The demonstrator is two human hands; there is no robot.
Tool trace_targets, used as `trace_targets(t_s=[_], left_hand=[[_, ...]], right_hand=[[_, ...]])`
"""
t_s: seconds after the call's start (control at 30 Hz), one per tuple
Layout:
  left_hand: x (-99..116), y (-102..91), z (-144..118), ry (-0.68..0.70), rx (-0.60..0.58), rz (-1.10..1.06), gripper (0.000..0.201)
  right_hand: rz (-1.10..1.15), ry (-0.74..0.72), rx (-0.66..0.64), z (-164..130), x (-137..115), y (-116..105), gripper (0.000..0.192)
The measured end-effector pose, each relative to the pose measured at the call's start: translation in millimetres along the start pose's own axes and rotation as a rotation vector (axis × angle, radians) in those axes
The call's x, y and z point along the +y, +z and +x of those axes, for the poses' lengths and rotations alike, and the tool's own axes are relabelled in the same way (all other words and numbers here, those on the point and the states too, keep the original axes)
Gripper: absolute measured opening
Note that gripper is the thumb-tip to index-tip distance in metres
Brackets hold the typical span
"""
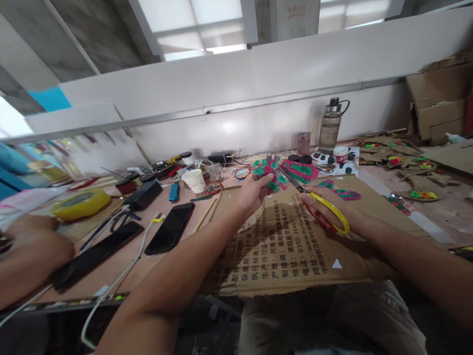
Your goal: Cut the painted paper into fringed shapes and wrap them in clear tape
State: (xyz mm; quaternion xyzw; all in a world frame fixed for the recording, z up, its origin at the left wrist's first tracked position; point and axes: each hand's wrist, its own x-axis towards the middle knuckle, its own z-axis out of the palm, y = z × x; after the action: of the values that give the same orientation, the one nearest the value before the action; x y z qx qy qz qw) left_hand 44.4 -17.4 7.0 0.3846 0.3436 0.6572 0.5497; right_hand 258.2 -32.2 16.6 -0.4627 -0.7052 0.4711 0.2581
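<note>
Head view, looking forward and down over a cluttered work surface point(121, 256). The left hand point(251, 193) holds a painted cut-out point(271, 173), green and magenta, its fingers closed in a pinching grip on the near edge of the piece. The cut-out hangs just above the far edge of a sheet of printed cardboard point(284, 246) that lies flat before the person. The right hand point(325, 209) has its fingers closed through the yellow handles of a pair of scissors point(314, 199); the blades point up and left toward the cut-out and appear to meet its right-hand edge, though whether they are parted cannot be told.

Handling, as a judgement: the cut-out looks thin, light and fairly stiff, like painted card, with a ragged, lobed outline. Narrow lobes of this kind are likely to bend or tear if pulled, so a hold on the broad body, close to the cutting line, suits it best. The painted face may smear or flake under a hard pinch.

Surroundings: a second painted piece point(303, 170) lies just beyond, and a third point(342, 192) on the cardboard near the right hand. To the left lie two dark phones point(170, 228), a paper cup point(194, 180) and a yellow tape roll point(81, 203). A water bottle point(330, 125) stands at the back wall. Another person's forearm point(33, 251) rests at the far left.
</note>
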Motion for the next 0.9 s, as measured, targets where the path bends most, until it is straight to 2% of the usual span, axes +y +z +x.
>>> trace_targets(t_s=[0.13,0.33,0.63,0.77,0.9], left_hand=[[1.4,1.2,-1.3,0.005,-0.002,0.029,0.044],[1.2,0.6,-0.8,0.008,-0.008,0.034,0.042],[3.7,3.9,-4.8,0.004,-0.002,0.016,0.038],[4.1,3.3,-2.7,-0.03,0.043,-0.024,0.033],[3.1,1.8,0.8,-0.007,0.098,-0.084,0.033]], right_hand=[[0.094,0.02,-0.04,-4.0,1.6,-0.5,0.043],[0.095,0.035,-0.048,-4.8,0.3,0.2,0.049],[0.056,-0.005,-0.038,-8.3,-0.4,-1.3,0.041],[0.081,-0.009,-0.056,-12.6,-5.8,-1.5,0.043],[0.077,-0.04,-0.08,-14.9,-7.6,-0.9,0.046]])
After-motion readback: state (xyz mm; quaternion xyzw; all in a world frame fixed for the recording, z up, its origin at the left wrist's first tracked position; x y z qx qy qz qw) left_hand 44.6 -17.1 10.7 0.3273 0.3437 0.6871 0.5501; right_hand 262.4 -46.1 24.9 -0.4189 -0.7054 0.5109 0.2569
